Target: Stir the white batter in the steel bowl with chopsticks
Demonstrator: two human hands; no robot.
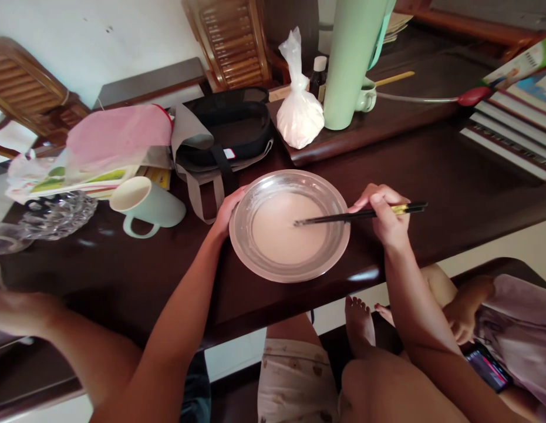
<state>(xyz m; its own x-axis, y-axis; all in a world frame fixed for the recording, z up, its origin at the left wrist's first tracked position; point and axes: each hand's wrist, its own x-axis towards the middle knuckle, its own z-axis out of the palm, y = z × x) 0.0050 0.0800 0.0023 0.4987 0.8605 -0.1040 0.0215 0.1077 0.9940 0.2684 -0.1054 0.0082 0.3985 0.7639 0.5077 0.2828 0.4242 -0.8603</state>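
A wide metal bowl [246, 252] rests on the dark table, holding a pale, milky batter-like liquid [286, 235]. My left hand [230, 210] holds the bowl at its left rim; the fingertips are hidden behind the rim. Black chopsticks [334, 218] with gold bands lie in the closed fingers of my right hand [385, 212]. Their tips dip into the liquid near the bowl's middle, and the shafts cross over the right rim. Behind the bowl stands a knotted plastic bag of white powder [300, 117].
A pale green mug [161, 205], glass dish [61, 214] and black-grey bag [229, 129] lie left. A tall green flask [354, 64] stands behind; books [515, 123] are stacked right. Another person's arm [30, 314] reaches in at left; someone at right has a phone [488, 367].
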